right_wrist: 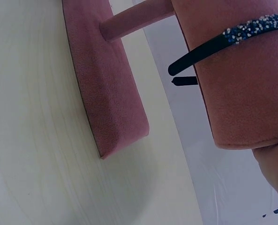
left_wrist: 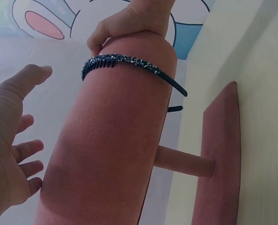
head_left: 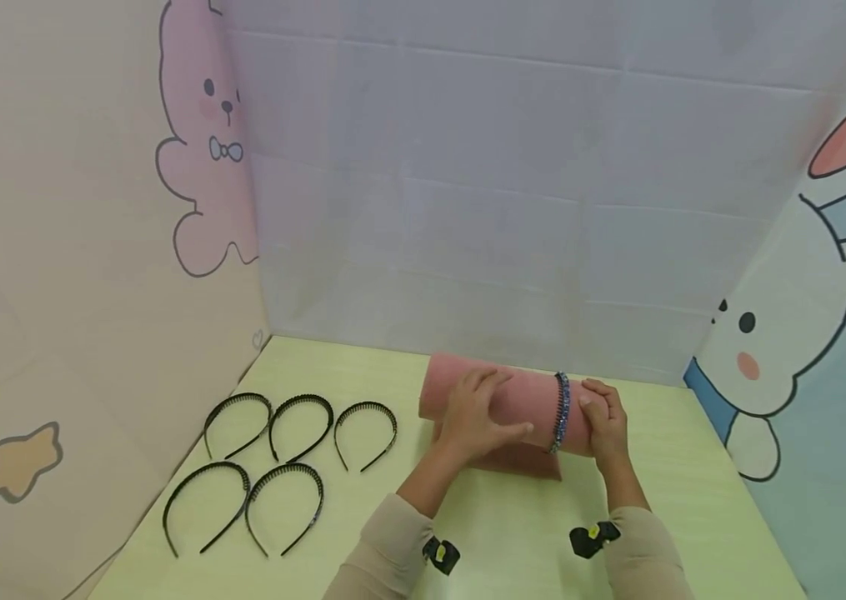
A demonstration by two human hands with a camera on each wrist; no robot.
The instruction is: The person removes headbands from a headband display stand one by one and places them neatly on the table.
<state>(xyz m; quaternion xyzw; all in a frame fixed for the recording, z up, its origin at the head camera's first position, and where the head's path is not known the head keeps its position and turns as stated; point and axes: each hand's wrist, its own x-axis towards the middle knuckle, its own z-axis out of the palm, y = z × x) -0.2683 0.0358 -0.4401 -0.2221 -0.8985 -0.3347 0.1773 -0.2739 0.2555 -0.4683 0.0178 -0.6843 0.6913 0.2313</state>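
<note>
A pink padded headband stand (head_left: pixel 523 404) has a thick horizontal roll joined by a short post (left_wrist: pixel 183 161) to a flat base (head_left: pixel 516 461) on the table. One dark headband with blue sparkling stones (head_left: pixel 562 412) sits around the roll near its right end, its tips hanging below. My right hand (head_left: pixel 608 425) grips that end; in the right wrist view only part of the hand (right_wrist: pixel 275 171) shows. On the roll's left part is my left hand (head_left: pixel 471 421), thumb spread and fingers loose. The left wrist view shows the left hand (left_wrist: pixel 7 140) beside the roll, holding nothing.
Several black toothed headbands lie on the left of the pale table (head_left: pixel 362 533) in two rows, among them a back-row one (head_left: pixel 366 406) and a front-row one (head_left: pixel 283 468). A pale sheet (head_left: pixel 498 208) hangs behind, with printed cartoon walls on both sides.
</note>
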